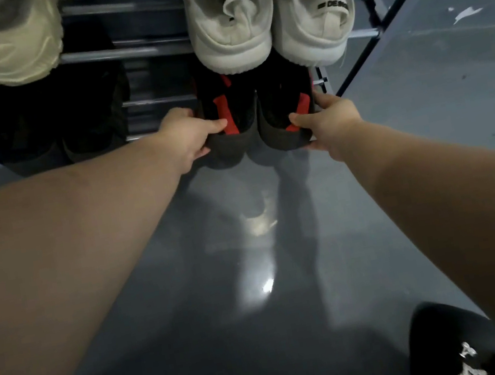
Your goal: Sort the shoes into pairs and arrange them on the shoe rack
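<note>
Shoe rack (131, 50), dark metal with horizontal bars, seen from above and in front. Upper tier: 2 white sneakers (267, 10) set side by side at the right, heels toward the viewer and touching each other, each with a pull tab printed in black letters; at the left, a pale yellow shoe (2, 41), only partly in frame. Lower tier: a dark pair (59, 127) at the left, in shadow, details not discernible; at the right, directly below the white sneakers, 2 black shoes with red accents (260, 116), side by side and touching, heels projecting past the front of the rack over the grey floor (425, 124).

Left hand (188, 138) grips the outer side of the left black shoe at the heel, thumb curled over the top edge beside the red strip, fingers wrapped under and around the side. Right hand (327, 121) grips the outer side of the right black shoe in mirror fashion, thumb on top near the red patch, fingers underneath. The 2 shoes lie between the hands. A black garment with a white print (463, 347) shows at the lower right corner.
</note>
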Demonstrator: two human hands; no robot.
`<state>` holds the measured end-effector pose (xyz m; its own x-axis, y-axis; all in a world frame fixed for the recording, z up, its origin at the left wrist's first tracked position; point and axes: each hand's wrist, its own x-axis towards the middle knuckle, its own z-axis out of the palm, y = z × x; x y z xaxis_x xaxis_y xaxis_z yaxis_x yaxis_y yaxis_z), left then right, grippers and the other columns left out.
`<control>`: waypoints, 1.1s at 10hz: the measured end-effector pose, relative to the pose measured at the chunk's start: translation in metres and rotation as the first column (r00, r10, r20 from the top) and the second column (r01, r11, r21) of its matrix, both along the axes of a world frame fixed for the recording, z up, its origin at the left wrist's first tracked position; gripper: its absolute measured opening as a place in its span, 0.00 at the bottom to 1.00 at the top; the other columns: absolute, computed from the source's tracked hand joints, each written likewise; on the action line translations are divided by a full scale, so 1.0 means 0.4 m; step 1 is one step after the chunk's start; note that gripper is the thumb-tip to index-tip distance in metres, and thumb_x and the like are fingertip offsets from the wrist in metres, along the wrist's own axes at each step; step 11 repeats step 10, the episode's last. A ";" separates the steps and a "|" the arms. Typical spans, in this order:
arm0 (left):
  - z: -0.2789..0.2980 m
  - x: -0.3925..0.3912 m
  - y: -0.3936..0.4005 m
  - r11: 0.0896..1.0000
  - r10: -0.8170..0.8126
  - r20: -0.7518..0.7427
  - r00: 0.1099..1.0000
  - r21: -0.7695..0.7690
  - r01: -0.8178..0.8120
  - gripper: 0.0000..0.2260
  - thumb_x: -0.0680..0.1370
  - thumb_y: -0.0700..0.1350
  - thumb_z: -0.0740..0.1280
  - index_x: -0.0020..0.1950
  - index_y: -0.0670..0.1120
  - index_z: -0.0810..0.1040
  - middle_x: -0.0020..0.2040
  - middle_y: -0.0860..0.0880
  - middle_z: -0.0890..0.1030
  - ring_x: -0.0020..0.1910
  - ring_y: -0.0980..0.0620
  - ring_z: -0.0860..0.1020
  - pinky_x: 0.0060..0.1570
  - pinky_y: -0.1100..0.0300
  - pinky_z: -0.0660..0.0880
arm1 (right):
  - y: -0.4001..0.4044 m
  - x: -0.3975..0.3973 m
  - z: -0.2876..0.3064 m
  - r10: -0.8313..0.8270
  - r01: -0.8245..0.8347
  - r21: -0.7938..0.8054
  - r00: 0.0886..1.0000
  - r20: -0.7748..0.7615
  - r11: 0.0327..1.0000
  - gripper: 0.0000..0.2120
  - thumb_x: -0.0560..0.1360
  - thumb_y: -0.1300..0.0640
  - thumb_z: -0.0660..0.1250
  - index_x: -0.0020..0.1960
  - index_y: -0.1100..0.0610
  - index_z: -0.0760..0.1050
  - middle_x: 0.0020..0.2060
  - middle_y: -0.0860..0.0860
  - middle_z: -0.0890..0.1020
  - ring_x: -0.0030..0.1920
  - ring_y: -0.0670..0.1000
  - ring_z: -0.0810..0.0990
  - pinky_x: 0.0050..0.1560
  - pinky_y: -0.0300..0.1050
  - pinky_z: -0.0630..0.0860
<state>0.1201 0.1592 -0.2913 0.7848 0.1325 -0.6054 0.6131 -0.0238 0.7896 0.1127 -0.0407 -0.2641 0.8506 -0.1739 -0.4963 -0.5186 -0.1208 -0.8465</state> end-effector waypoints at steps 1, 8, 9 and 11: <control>-0.014 0.039 0.000 0.998 -0.026 0.002 1.000 0.051 0.026 0.15 0.73 0.38 0.71 0.58 0.45 0.74 0.56 0.47 0.79 0.55 0.50 0.78 0.50 0.57 0.77 | 0.009 0.054 -0.041 0.043 -0.037 -0.148 0.998 0.038 0.988 0.25 0.73 0.67 0.68 0.69 0.58 0.69 0.61 0.54 0.79 0.60 0.55 0.78 0.63 0.55 0.74; -0.052 -0.051 -0.011 0.270 -0.486 -0.218 0.846 0.883 0.383 0.44 0.72 0.72 0.53 0.78 0.45 0.50 0.78 0.40 0.48 0.77 0.41 0.46 0.74 0.46 0.43 | 0.018 -0.003 -0.093 0.289 -0.340 -0.732 0.936 -0.201 0.591 0.54 0.65 0.34 0.70 0.78 0.51 0.42 0.75 0.56 0.58 0.75 0.58 0.56 0.75 0.57 0.51; -0.004 -0.103 -0.041 0.302 -0.500 -0.203 0.842 0.870 0.389 0.44 0.74 0.69 0.54 0.78 0.43 0.43 0.78 0.40 0.43 0.77 0.41 0.43 0.75 0.48 0.41 | 0.034 -0.060 -0.045 0.314 -0.384 -0.777 0.916 -0.251 0.498 0.53 0.67 0.34 0.68 0.78 0.53 0.41 0.76 0.56 0.56 0.75 0.59 0.55 0.75 0.57 0.52; 0.048 -0.188 -0.050 0.202 -0.663 -0.204 0.720 0.878 0.434 0.41 0.76 0.65 0.54 0.78 0.43 0.41 0.78 0.41 0.40 0.77 0.43 0.43 0.75 0.50 0.40 | 0.048 -0.138 0.004 0.432 -0.442 -0.826 0.858 -0.277 0.348 0.49 0.71 0.35 0.65 0.78 0.53 0.40 0.77 0.56 0.52 0.76 0.59 0.53 0.75 0.57 0.52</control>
